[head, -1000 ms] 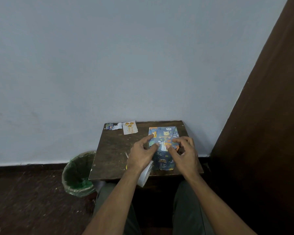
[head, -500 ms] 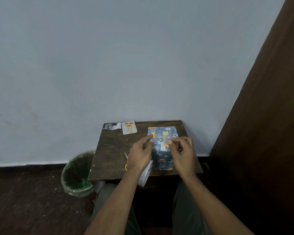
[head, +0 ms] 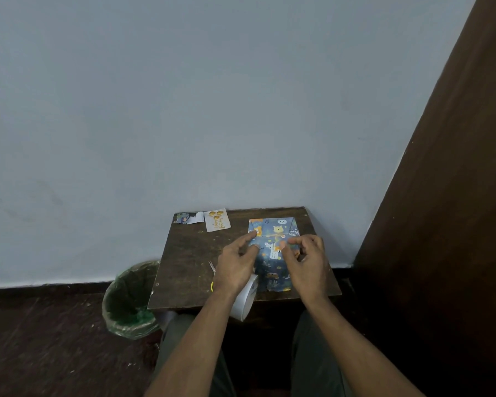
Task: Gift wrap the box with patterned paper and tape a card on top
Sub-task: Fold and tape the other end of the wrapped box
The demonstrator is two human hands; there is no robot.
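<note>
Wrapped box (head: 272, 253) on tabletop (head: 189, 253). Left hand (head: 236, 267) fingertips press paper; right hand (head: 308, 260) pinches paper fold.

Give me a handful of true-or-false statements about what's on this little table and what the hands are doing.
1. The box is covered in blue patterned paper. True.
2. The card is already taped on top of the box. False: it lies on the table near the far left corner, apart from the box.
3. Both hands are on the box. True: the left hand and right hand have their fingers on its top.
4. A red bucket stands to the right of the table. False: a green-lined bin stands on the floor to its left.
5. A scrap of patterned paper lies beside the card. True.
</note>
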